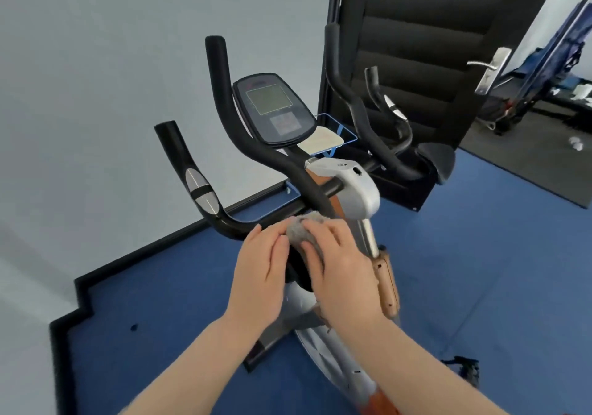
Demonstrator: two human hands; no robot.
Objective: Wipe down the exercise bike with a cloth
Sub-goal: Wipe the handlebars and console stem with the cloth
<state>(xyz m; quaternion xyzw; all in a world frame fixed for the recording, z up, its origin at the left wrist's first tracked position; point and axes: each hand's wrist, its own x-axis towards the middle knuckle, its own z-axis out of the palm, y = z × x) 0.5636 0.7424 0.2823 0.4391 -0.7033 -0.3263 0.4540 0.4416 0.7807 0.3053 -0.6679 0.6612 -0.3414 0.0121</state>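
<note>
The right hand [344, 268] pressed a grey cloth [301, 227] onto the exercise bike [346, 187] at the handlebar's [224, 119] near end, fingers curled over it; the left hand [261, 265] lay flat-fingered alongside. Wiping appeared under way; console [274, 110], grips and frame probably remained.

A small workout room or home gym: an exercise bike [320, 171] with a console [275, 110] stands on blue padded flooring [480, 270] by a plain white wall [96, 78], and a mirror [544, 110] reflects gear.
</note>
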